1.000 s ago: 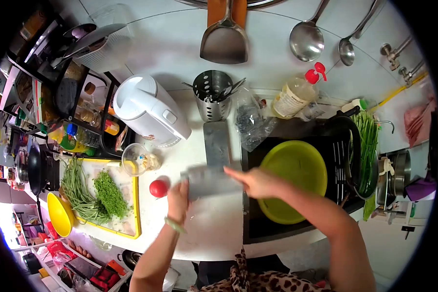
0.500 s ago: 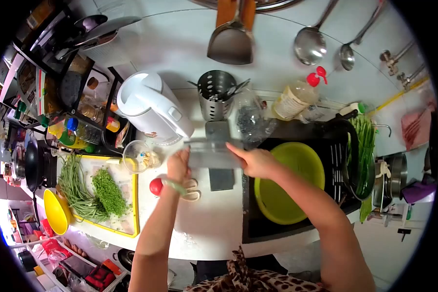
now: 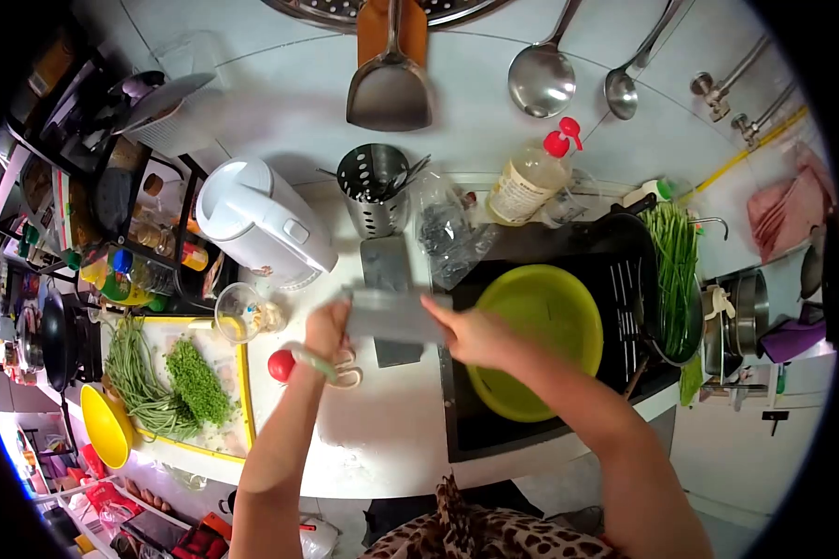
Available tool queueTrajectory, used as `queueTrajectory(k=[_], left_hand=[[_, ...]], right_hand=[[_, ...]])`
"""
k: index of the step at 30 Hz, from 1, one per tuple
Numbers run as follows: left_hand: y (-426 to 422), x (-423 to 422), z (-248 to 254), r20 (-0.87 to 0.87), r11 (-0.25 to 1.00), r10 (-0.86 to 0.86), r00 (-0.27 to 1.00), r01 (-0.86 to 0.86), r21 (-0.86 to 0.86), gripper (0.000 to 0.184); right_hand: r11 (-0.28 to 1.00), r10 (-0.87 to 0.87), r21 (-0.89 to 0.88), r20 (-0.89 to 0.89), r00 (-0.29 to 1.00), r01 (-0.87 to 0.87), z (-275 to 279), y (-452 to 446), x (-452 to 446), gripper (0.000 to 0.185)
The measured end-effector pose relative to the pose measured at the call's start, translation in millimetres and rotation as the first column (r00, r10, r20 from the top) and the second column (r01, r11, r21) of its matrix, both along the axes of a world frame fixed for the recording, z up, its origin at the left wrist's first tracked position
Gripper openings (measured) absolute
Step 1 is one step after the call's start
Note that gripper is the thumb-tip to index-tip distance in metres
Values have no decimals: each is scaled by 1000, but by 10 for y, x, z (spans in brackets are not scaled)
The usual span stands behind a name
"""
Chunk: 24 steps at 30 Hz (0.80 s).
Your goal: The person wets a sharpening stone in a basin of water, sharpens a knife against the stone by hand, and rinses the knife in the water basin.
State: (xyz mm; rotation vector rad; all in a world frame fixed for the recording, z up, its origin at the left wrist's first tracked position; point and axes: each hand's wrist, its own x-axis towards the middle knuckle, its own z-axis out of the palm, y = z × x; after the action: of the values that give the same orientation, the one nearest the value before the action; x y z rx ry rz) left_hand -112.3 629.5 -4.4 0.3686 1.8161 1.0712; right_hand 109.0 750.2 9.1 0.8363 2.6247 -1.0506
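A wide grey blade, a cleaver, lies crosswise over a dark whetstone on the white counter. My left hand is closed at the cleaver's left end, where its handle is hidden. At the right end my right hand grips the blade, with a finger lying along its face. Motion smears the cleaver slightly. The whetstone shows above and below it. Close to my left wrist are a red tomato and some pale pieces that look like cut slices.
A green basin sits in the black sink on the right. Behind stand a white kettle, a perforated steel holder and a pump bottle. Leftward, a yellow-edged board carries green beans and chopped greens.
The camera view has shifted, so the counter items appear farther left. Both hands have drawn the cleaver slightly toward me along the whetstone, and its grey face shows more clearly.
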Motion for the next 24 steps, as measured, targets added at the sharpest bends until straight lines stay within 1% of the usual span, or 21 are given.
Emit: queueTrajectory(k=[1, 2, 3, 5, 6, 7, 8, 9, 10, 12, 13, 14, 15, 16, 18, 19, 20, 21, 22, 23, 24], left_hand=[[-213, 126, -100, -95, 997, -66, 993, 62, -46, 39], [-423, 263, -208, -185, 988, -134, 973, 116, -106, 41], [-566, 436, -102, -178, 987, -144, 973, 128, -101, 42], [-583, 516, -37, -207, 990, -139, 968, 130, -57, 42], [-437, 389, -101, -335, 987, -162, 928, 150, -61, 42], [-264, 201, -137, -286, 989, -145, 947, 147, -14, 41], [-68, 21, -111, -235, 989, -130, 963, 141, 32, 40], [148, -115, 5, -256, 987, -142, 956, 155, 30, 39], [207, -174, 23, -183, 993, -111, 977, 118, 27, 40], [10, -15, 25, -147, 991, -131, 980, 129, -25, 39], [-200, 72, -127, -219, 977, -211, 953, 210, -28, 39], [-443, 171, -489, -403, 956, -256, 879, 291, 28, 36], [-539, 456, -148, -256, 982, -171, 952, 186, 39, 32], [-592, 482, -175, -171, 962, -266, 949, 249, -115, 28], [-357, 293, -219, -271, 976, -213, 939, 217, -15, 32], [-171, 135, -251, -315, 973, -219, 924, 229, -4, 36], [80, -47, -208, -292, 980, -167, 942, 191, 53, 38], [231, -161, -169, -260, 983, -122, 958, 153, 102, 41], [284, -273, -170, -177, 987, -143, 974, 153, 41, 42], [206, -199, -109, -197, 984, -176, 964, 181, 8, 43], [61, -76, -60, -216, 979, -203, 955, 203, -26, 43]], right_hand=[[989, -17, -140, 214, 977, 48, 316, -149, 86, 68], [989, 45, -145, 151, 987, -23, 125, -282, 346, 69], [997, 81, -13, 32, 996, -81, -69, -468, 576, 69], [985, 129, 128, -80, 988, -118, -169, -500, 632, 70], [999, 44, -19, 9, 999, -44, -75, -375, 462, 70], [986, -25, -163, 111, 993, 44, 30, -259, 274, 70], [995, -37, -89, 131, 991, 49, 120, -93, 27, 70], [998, -37, -55, 68, 997, 40, 103, -14, -65, 70], [999, -36, -12, -1, 999, 36, 64, 47, -113, 69], [995, -76, -66, 75, 994, 81, 46, -133, 35, 66], [995, -40, -89, 154, 987, 54, 200, -303, 206, 66], [992, 1, -119, 232, 973, 27, 337, -416, 342, 66], [992, 10, -126, 233, 972, 20, 278, -432, 394, 66], [994, -6, -106, 176, 984, 25, 178, -453, 451, 66], [997, -48, -51, 50, 998, 50, 32, -462, 493, 65], [996, -76, -38, 77, 994, 79, 48, -300, 285, 65], [994, -106, -21, 106, 989, 109, 87, -76, 20, 64], [996, -84, -4, 47, 995, 84, 88, 24, -77, 64], [998, -62, 22, -18, 998, 62, 72, 87, -128, 63], [995, -90, -36, 22, 996, 91, 57, 22, -83, 64], [989, -110, -80, 148, 983, 123, 258, -119, -10, 66]])
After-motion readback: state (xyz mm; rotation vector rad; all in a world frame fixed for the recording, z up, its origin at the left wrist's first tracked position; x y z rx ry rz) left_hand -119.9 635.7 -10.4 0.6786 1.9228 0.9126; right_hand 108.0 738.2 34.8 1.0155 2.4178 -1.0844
